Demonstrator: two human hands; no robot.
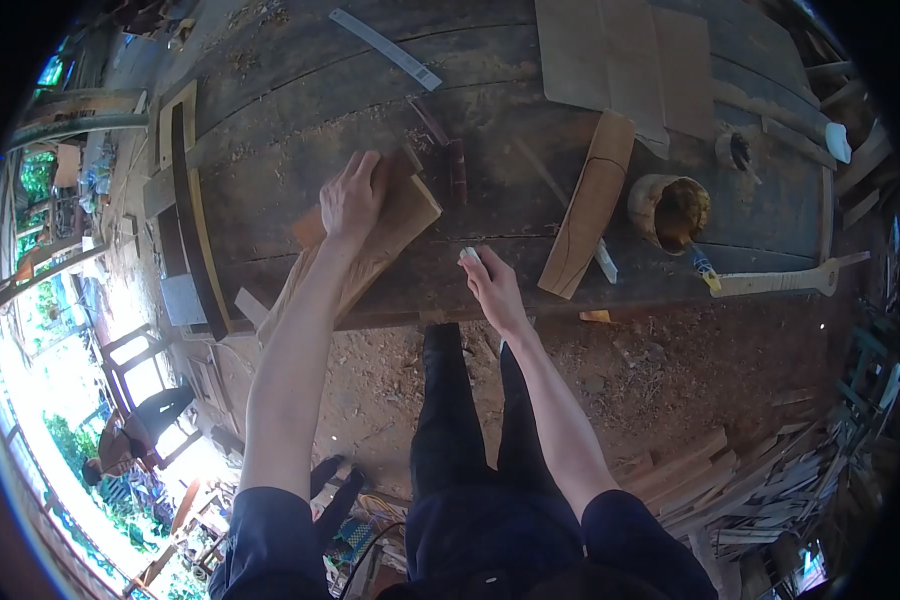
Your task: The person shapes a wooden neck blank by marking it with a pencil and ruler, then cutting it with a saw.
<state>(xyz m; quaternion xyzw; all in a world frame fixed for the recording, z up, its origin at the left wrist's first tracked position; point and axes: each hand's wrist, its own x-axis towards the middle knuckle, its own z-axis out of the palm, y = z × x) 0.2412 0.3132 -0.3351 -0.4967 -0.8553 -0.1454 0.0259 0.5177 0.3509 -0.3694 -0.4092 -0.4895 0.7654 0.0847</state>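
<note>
My left hand (351, 205) is closed over the upper part of a light wooden piece (395, 232), which lies slanted at the table's front edge. A thin brown piece (310, 228) shows beside my left wrist; how my fingers grip underneath is hidden. My right hand (495, 290) is just in front of the table edge, its fingers pinched on a small white piece (469, 256). To its right lies a curved wooden board (592, 205) with dark lines drawn on it. A dark reddish stick (457, 170) lies beyond the wooden piece.
A round pot (645, 212) with brown residue stands at the right, near a brush (705, 268) and a pale handled tool (775, 283). Cardboard (625, 65) and a metal ruler (385, 48) lie at the back. Wood strips (192, 210) line the left end.
</note>
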